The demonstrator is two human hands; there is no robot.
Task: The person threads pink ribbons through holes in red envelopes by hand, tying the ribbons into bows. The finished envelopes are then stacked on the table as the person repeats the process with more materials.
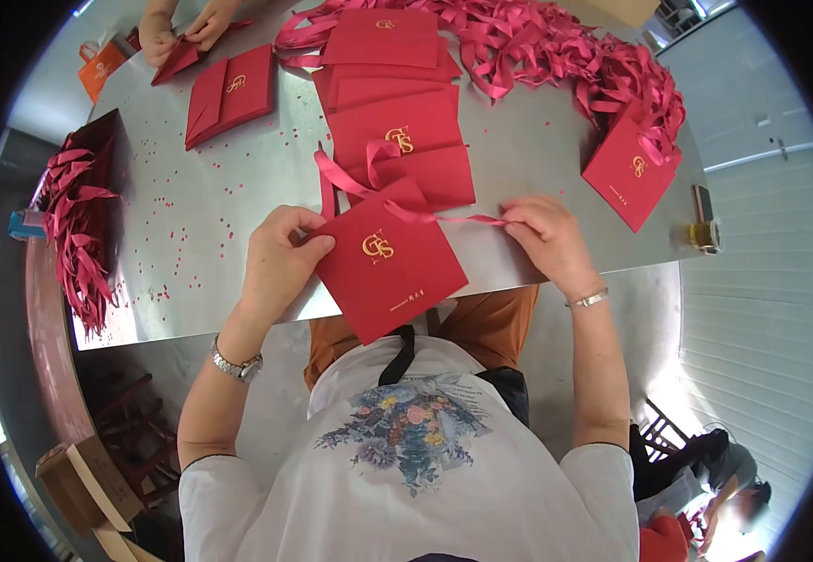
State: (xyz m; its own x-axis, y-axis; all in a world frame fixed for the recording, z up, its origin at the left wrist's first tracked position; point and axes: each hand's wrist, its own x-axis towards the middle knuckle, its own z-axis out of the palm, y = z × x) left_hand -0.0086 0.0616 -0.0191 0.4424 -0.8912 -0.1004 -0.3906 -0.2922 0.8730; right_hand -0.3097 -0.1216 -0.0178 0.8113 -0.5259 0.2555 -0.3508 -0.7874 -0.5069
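Note:
A red paper gift bag [406,281] with a gold logo is tilted over the table's front edge. My left hand [280,258] grips its left side between thumb and fingers. Pink-red ribbon [472,220] runs from the bag's top to the right, its end pinched by my right hand [551,239]. Another length of ribbon curls above the bag at the left. Just behind lies an overlapping row of similar flat red bags [402,117]; the held bag partly covers the closest one.
Ribbon-threaded bags are heaped at the back right [537,47], with more at the left edge [79,225]. A stack of bags [228,98] stands near another person's hands [186,33]. Small red paper dots litter the metal table [275,272]. A tape roll [704,236] sits at the right edge.

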